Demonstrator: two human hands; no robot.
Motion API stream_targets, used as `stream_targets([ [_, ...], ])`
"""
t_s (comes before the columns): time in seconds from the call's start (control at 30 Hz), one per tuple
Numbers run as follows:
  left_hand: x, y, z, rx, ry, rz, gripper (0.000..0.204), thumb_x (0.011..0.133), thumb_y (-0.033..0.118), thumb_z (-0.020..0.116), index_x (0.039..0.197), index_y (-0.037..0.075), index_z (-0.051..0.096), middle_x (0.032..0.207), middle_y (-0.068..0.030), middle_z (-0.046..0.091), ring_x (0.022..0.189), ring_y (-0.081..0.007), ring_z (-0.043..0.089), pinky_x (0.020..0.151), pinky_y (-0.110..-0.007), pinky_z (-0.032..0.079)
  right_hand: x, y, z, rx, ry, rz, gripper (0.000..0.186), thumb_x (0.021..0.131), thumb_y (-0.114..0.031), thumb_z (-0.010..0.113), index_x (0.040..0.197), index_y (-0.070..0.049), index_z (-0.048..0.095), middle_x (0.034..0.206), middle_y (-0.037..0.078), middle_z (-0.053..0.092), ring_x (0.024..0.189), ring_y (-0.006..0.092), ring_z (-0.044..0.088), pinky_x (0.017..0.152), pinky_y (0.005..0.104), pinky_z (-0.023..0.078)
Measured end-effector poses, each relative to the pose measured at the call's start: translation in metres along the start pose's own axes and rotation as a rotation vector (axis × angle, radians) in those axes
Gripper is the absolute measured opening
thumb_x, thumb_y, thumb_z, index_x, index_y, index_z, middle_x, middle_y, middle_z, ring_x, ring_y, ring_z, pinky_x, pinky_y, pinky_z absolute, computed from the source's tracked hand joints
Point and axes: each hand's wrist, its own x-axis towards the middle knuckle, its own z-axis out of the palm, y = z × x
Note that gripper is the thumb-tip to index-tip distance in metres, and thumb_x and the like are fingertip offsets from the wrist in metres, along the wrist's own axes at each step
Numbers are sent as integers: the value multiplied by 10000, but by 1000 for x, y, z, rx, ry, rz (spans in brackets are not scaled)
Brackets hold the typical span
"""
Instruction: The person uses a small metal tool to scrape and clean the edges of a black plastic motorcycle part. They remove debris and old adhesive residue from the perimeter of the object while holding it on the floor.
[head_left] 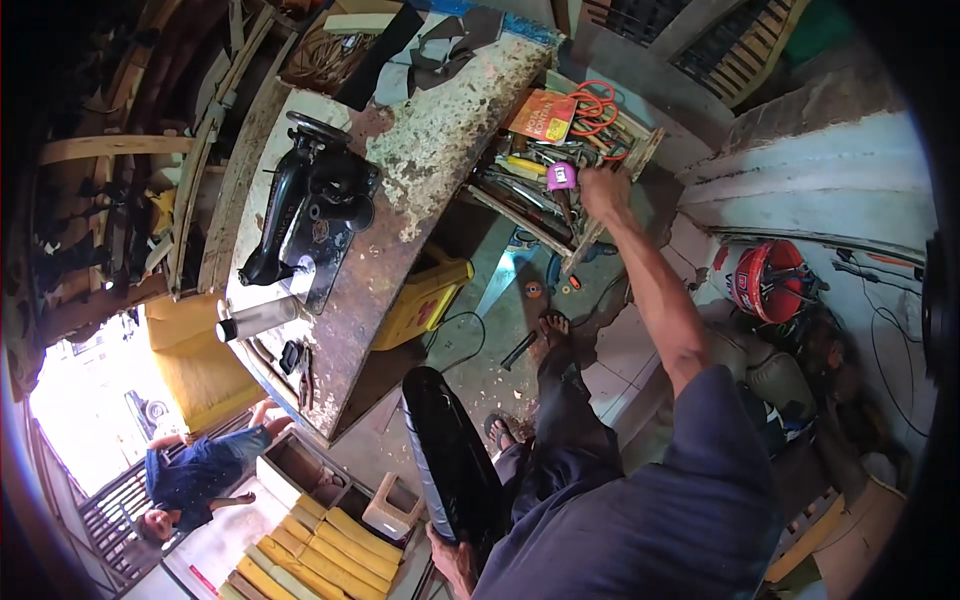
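Observation:
A long, glossy black motorcycle seat (pixel 450 465) stands upright against my left side. My left hand (pixel 453 562) is closed on its lower end. My right arm stretches out to a pulled-out wooden drawer (pixel 590 240) filled with tools. There my right hand (pixel 606 195) is curled at the drawer's contents near its front edge; whatever lies under the fingers is hidden. Just left of that hand sits a purple tape measure-like object (pixel 561 177). An orange booklet (pixel 543 115) and a coiled orange cord (pixel 597 108) lie at the drawer's far end.
A black sewing machine (pixel 315 205) stands on the worn workbench (pixel 425 165), with a bottle (pixel 258 320) nearby. Below are a yellow container (pixel 425 300), a handsaw (pixel 505 275) and a hammer-like tool (pixel 519 352). A red bucket (pixel 770 283) is at right. Another person (pixel 205 470) is at lower left.

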Motion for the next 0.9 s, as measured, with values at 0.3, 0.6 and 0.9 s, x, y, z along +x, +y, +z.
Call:
stream_targets([
  [0.3,-5,2,30,-77,-35,65,781,734,246,742,1446,194,426,1210,-251,646,1100,-474,614,909,-498,489,43,35,14,-38,-165,2,243,877,-125,588,1072,-80,726,1135,166,705,1074,381,673,910,531,524],
  [0.6,3,-15,60,-106,-69,100,776,755,255,716,1461,149,411,1271,-255,609,1155,-460,585,963,-486,464,40,56,36,-282,-302,-241,305,871,-75,589,1137,-148,717,1204,95,672,1093,312,665,900,497,541],
  [0.9,-1,-24,89,-257,-70,92,761,759,252,686,1456,120,410,1283,-265,588,1167,-479,557,964,-502,451,50,84,50,-363,-98,-448,306,874,-109,597,1162,-127,697,1257,98,637,1127,323,647,904,470,546],
])
